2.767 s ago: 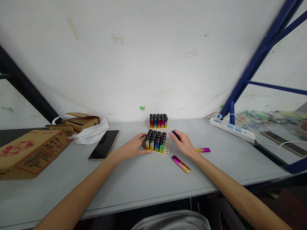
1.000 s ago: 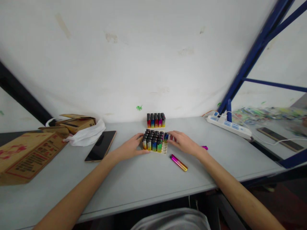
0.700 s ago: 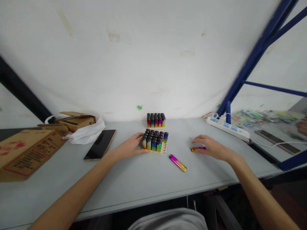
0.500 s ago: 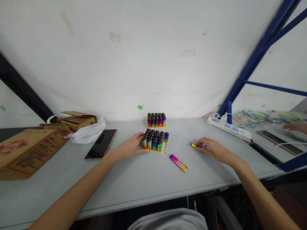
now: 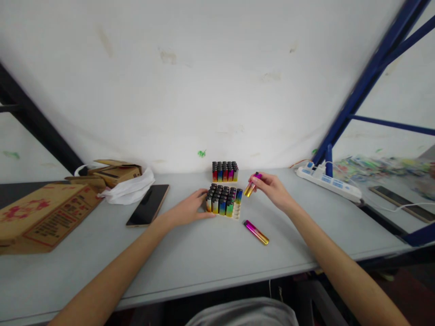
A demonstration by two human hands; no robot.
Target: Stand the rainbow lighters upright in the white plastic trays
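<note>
My right hand [image 5: 269,185] pinches a purple-to-gold lighter [image 5: 250,186], tilted with its black top up, just right of the near tray. That pale tray [image 5: 237,212] has rows of upright lighters [image 5: 220,200] with black tops and multicoloured bodies, and bare slots show along its right side. Around the tray's left side curls my left hand [image 5: 193,207], thumb at the front and fingers toward the back. Another purple-to-gold lighter [image 5: 256,232] lies flat on the table in front. Behind, a second group of upright lighters [image 5: 225,172] stands near the wall.
On the left are a phone [image 5: 148,205], a white plastic bag [image 5: 129,190] and cardboard boxes [image 5: 44,215]. A power strip [image 5: 329,182] lies at the right by the blue metal frame [image 5: 353,97]. Beyond the frame, another phone [image 5: 403,203] rests near a blurred pile of wrappers.
My right hand has moved left and away from me, lifting the lighter from the tabletop and tilting it top up. My left hand keeps its place at the tray.
</note>
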